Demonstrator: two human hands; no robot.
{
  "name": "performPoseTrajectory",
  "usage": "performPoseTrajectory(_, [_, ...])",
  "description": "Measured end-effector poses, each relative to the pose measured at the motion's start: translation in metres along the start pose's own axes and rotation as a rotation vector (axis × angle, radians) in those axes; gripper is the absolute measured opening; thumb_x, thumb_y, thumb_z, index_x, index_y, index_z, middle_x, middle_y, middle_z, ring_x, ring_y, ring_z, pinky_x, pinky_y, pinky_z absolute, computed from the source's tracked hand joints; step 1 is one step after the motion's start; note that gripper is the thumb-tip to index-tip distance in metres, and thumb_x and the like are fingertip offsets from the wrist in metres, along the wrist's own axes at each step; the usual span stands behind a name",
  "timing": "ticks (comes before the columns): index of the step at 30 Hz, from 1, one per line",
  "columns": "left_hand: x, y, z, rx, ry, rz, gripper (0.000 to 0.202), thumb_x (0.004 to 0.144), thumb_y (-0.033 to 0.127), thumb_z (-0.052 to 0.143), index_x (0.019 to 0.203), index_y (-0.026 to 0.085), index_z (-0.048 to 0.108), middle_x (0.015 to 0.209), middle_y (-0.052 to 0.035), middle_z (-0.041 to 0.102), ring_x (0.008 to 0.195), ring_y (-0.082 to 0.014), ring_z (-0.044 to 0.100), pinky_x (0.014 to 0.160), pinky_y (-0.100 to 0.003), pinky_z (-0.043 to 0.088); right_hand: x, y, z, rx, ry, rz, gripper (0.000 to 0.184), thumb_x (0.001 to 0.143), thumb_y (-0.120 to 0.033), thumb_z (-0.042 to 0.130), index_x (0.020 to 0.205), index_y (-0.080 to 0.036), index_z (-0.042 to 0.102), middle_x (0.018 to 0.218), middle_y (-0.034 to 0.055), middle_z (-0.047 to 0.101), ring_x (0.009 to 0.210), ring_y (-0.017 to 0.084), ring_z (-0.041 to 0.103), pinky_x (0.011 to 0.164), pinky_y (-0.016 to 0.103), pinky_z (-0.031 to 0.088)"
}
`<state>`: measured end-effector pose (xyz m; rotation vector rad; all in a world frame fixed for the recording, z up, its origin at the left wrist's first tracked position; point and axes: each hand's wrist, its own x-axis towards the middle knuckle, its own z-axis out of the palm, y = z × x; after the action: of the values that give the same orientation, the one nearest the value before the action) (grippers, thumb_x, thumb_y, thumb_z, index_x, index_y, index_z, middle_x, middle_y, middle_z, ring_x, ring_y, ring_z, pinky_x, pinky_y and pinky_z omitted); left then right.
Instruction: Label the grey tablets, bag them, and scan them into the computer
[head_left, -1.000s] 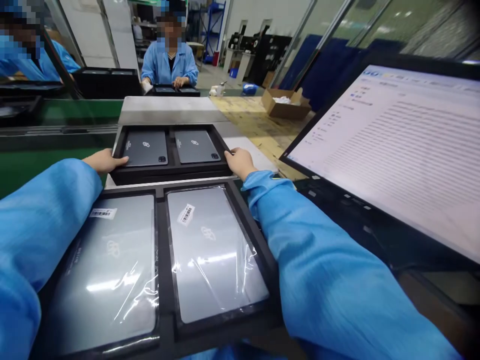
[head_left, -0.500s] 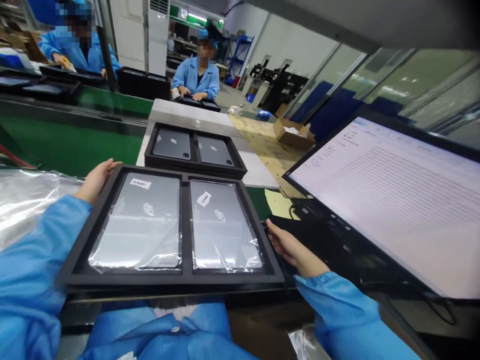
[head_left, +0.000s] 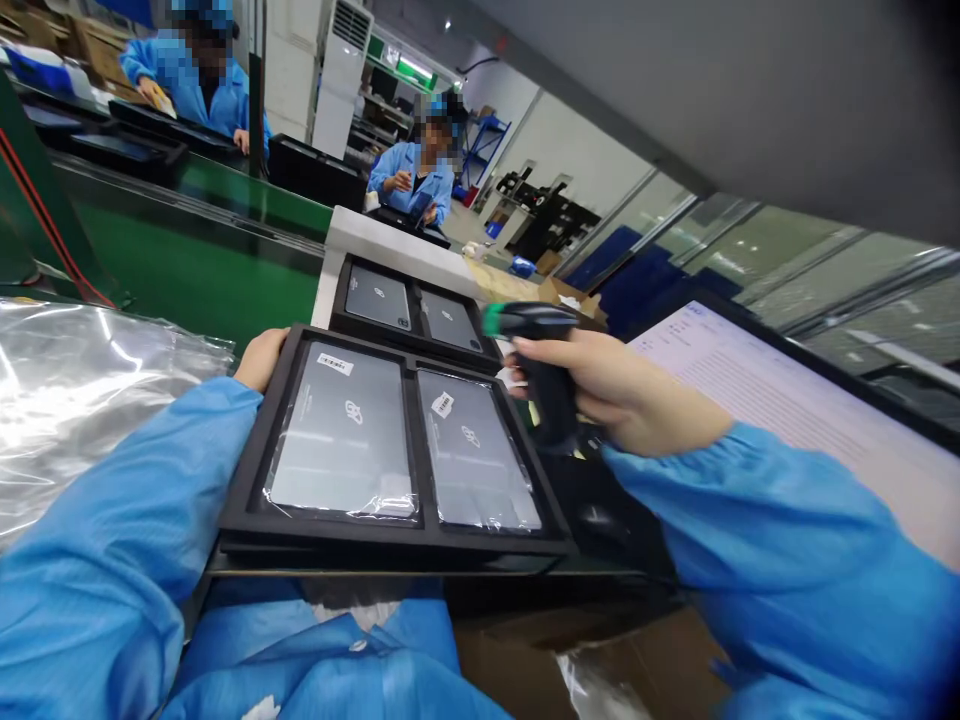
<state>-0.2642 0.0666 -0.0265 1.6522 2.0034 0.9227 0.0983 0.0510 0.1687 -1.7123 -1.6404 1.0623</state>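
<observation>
A black tray (head_left: 420, 440) lies in front of me with two grey tablets in clear film, the left tablet (head_left: 341, 440) and the right tablet (head_left: 476, 460), each bearing a barcode label. My left hand (head_left: 259, 360) grips the tray's far left corner, its fingers mostly hidden behind the rim. My right hand (head_left: 619, 390) is closed round the handle of a black barcode scanner (head_left: 540, 360), held just right of the tray and above its edge.
A second black tray (head_left: 412, 305) with two bare tablets sits farther away. A lit monitor (head_left: 810, 420) stands at right. Crinkled plastic film (head_left: 82, 400) lies at left by the green conveyor (head_left: 195, 250). Two people in blue coats work beyond.
My right hand left the tray's right edge and took up the scanner, raising it beside the tray. The left hand stays at the far left corner. The view tilted up.
</observation>
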Motion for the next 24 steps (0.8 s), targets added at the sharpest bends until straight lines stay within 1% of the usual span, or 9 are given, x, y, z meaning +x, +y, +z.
performPoseTrajectory(2, [0.002,-0.002,0.002,0.009,-0.001,0.024,0.041,0.104,0.020,0.042,0.131,0.001,0.067,0.141,-0.0195,0.065,0.133,-0.0313,0.058,0.117,-0.040,0.041,-0.008,-0.026,0.047,0.157,-0.200,0.043,0.010,0.095,-0.018,0.072,0.096,-0.020,0.063,0.079,0.0058,0.070,0.063,0.017,0.068,0.060,0.033,0.065])
performPoseTrajectory(3, [0.003,-0.003,0.003,0.013,0.001,0.034,0.042,0.104,0.020,0.041,0.131,0.001,0.067,0.140,-0.0196,0.065,0.133,-0.0314,0.058,0.117,-0.040,0.042,-0.010,-0.033,0.068,0.220,-0.276,0.076,0.009,0.097,-0.019,0.071,0.099,-0.019,0.062,0.078,0.0056,0.070,0.064,0.018,0.068,0.058,0.033,0.065])
performPoseTrajectory(4, [0.005,-0.004,0.004,0.016,0.005,0.043,0.042,0.103,0.020,0.041,0.131,0.002,0.067,0.140,-0.0195,0.065,0.133,-0.0313,0.058,0.117,-0.039,0.042,-0.011,-0.037,0.088,0.258,-0.321,0.105,0.008,0.099,-0.020,0.069,0.102,-0.018,0.062,0.076,0.0053,0.069,0.064,0.018,0.068,0.056,0.032,0.065])
performPoseTrajectory(6, [0.007,-0.006,0.008,0.019,0.018,0.058,0.043,0.102,0.020,0.041,0.132,0.005,0.068,0.140,-0.0189,0.066,0.134,-0.0307,0.059,0.117,-0.039,0.042,-0.010,-0.040,0.117,0.309,-0.350,0.160,0.008,0.103,-0.023,0.063,0.107,-0.016,0.061,0.072,0.0048,0.068,0.062,0.018,0.068,0.053,0.031,0.064])
performPoseTrajectory(8, [0.010,-0.009,0.011,0.018,0.032,0.071,0.044,0.100,0.020,0.042,0.133,0.007,0.069,0.140,-0.0183,0.066,0.134,-0.0301,0.060,0.117,-0.038,0.043,-0.007,-0.040,0.137,0.345,-0.349,0.199,0.012,0.106,-0.026,0.059,0.110,-0.015,0.060,0.071,0.0044,0.067,0.059,0.018,0.068,0.050,0.030,0.063])
performPoseTrajectory(12, [0.015,-0.014,0.017,0.007,0.042,0.102,0.046,0.099,0.021,0.042,0.134,0.007,0.069,0.140,-0.0186,0.066,0.133,-0.0296,0.061,0.117,-0.037,0.043,-0.004,-0.040,0.158,0.347,-0.337,0.210,0.016,0.109,-0.029,0.053,0.113,-0.014,0.058,0.067,0.0025,0.065,0.053,0.017,0.065,0.048,0.030,0.061])
performPoseTrajectory(16, [0.018,-0.018,0.021,-0.001,0.058,0.116,0.048,0.100,0.021,0.040,0.137,0.008,0.068,0.142,-0.0174,0.065,0.134,-0.0278,0.060,0.119,-0.036,0.042,-0.006,-0.042,0.171,0.331,-0.312,0.208,0.013,0.109,-0.027,0.053,0.113,-0.015,0.054,0.064,-0.0008,0.063,0.049,0.016,0.064,0.044,0.028,0.059])
performPoseTrajectory(20, [0.018,-0.020,0.022,-0.009,0.062,0.130,0.047,0.102,0.023,0.039,0.135,0.008,0.069,0.141,-0.0182,0.065,0.133,-0.0278,0.060,0.118,-0.036,0.043,-0.006,-0.040,0.175,0.354,-0.279,0.221,0.017,0.108,-0.029,0.057,0.117,-0.016,0.051,0.065,-0.0016,0.063,0.048,0.016,0.064,0.044,0.028,0.058])
performPoseTrajectory(24, [0.019,-0.022,0.021,-0.007,0.065,0.139,0.047,0.101,0.025,0.039,0.134,0.009,0.069,0.141,-0.0172,0.066,0.133,-0.0271,0.060,0.118,-0.036,0.043,-0.004,-0.036,0.175,0.380,-0.285,0.229,0.015,0.108,-0.030,0.056,0.112,-0.015,0.053,0.065,-0.0013,0.063,0.048,0.016,0.064,0.044,0.027,0.059])
